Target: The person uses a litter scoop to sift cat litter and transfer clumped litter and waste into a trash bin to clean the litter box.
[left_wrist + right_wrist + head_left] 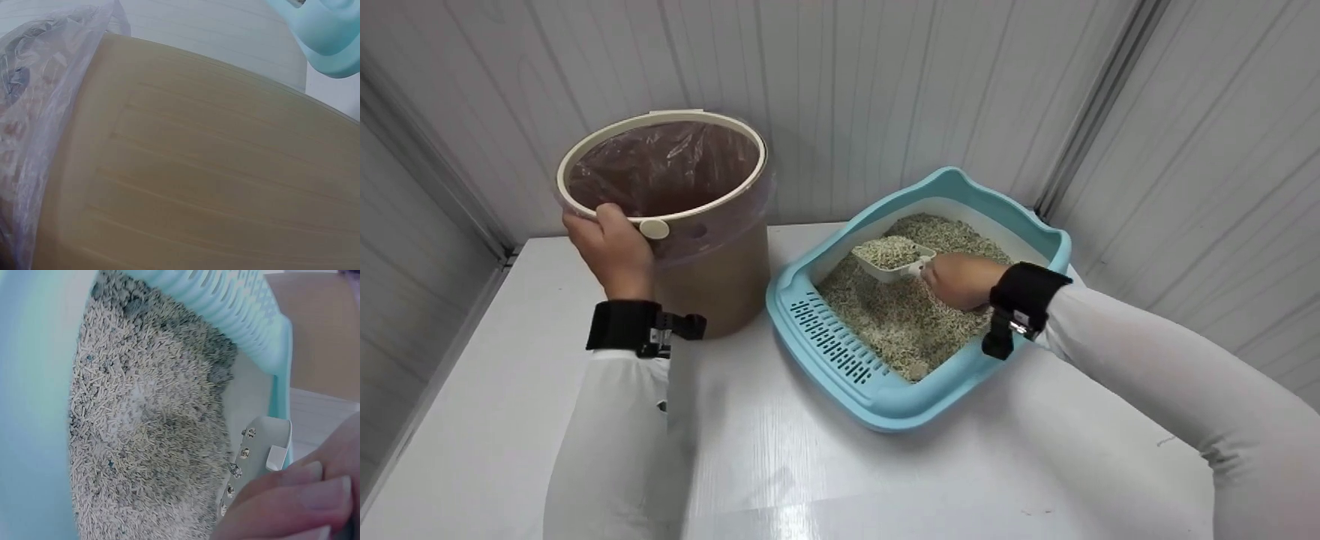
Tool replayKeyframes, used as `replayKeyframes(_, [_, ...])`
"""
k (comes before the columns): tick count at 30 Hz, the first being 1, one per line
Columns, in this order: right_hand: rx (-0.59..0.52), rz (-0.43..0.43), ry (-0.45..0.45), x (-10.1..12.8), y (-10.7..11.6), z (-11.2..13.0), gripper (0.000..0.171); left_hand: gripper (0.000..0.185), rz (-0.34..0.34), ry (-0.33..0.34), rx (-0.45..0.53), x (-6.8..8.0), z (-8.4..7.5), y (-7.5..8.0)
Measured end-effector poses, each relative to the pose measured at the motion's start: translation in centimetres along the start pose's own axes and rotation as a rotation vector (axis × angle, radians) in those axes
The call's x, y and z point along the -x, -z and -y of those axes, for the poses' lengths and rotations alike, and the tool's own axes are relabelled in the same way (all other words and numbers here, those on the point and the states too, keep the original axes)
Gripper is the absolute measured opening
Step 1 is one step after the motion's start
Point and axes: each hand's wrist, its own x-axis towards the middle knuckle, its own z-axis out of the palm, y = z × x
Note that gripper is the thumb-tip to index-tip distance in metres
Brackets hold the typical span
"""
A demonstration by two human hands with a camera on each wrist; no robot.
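My right hand point(964, 280) holds a pale litter scoop point(877, 271) by its handle. Pellet litter is heaped in the scoop, just above the litter in the blue litter box point(840, 390). In the right wrist view, fingers point(281, 506) close around the handle end, and part of the scoop point(269, 430) shows beside them. My left hand point(615, 251) grips the near left rim of a brown trash bin point(712, 292), thumb on top. A clear plastic liner point(62, 84) hangs over the bin's outside. The left fingers are mostly hidden by the rim.
Both the bin and the litter box stand on a white table point(780, 480), the box to the right of the bin. A ribbed white wall point(840, 97) rises close behind them. The box's slotted step point(840, 337) faces the bin side.
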Motion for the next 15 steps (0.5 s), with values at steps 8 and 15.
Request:
replayKeyframes(8, [-0.469, -0.189, -0.171, 3.7, -0.3, -1.4, 0.051, 0.055, 0.011, 0.042, -0.018, -0.1, -0.3, 0.1])
replayKeyframes(15, [-0.507, -0.399, -0.189, 4.7, -2.1, -1.9, 0.044, 0.056, 0.015, 0.03, -0.002, 0.0, -0.3, 0.2])
